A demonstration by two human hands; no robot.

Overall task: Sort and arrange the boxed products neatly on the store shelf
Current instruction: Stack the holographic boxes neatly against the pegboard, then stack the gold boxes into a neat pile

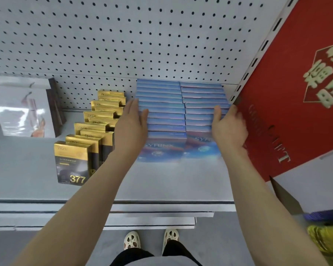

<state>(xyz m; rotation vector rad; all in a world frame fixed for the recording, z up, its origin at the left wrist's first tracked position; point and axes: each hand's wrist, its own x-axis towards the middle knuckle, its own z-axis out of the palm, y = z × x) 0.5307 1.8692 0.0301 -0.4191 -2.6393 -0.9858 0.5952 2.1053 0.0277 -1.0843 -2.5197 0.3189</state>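
Blue boxes [173, 112] stood in two rows on the shelf [161, 181], long axis running back toward the pegboard [123, 45]. Left hand [132, 127] flat against the left flank of the blue boxes, fingers straight. Right hand [229, 127] on the right flank, fingers curled round the box edges (thumb on top). Block squarely between both hands, equally near. Gold boxes [92, 135] just left of the blue boxes, staggered. Red gift box [288, 93] hard against their right.
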